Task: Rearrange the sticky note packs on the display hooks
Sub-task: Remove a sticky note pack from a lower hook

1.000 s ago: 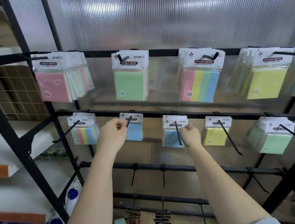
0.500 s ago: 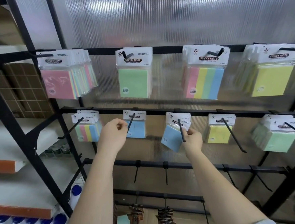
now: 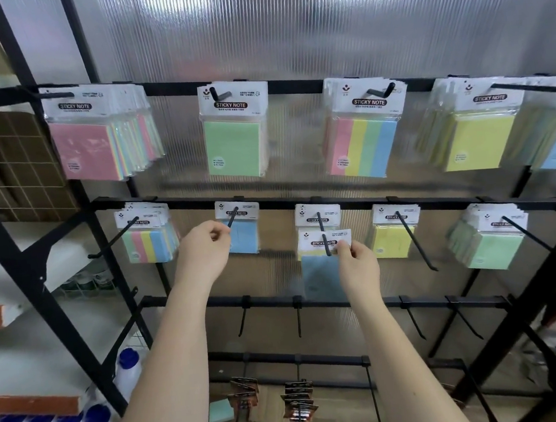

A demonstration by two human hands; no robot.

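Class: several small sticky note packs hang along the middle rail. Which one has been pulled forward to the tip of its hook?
The blue pack pinched by the right hand, on the third hook from the left. It sits lower and nearer than the others, which hang back against the rail.

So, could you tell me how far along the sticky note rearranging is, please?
Done: most hooks carry hanging packs. In hand: the right hand pinches the header of a blue pack near the tip of the middle hook, while the left hand grips the next hook's tip. Left: rehanging that pack; the lower rail's hooks are bare.
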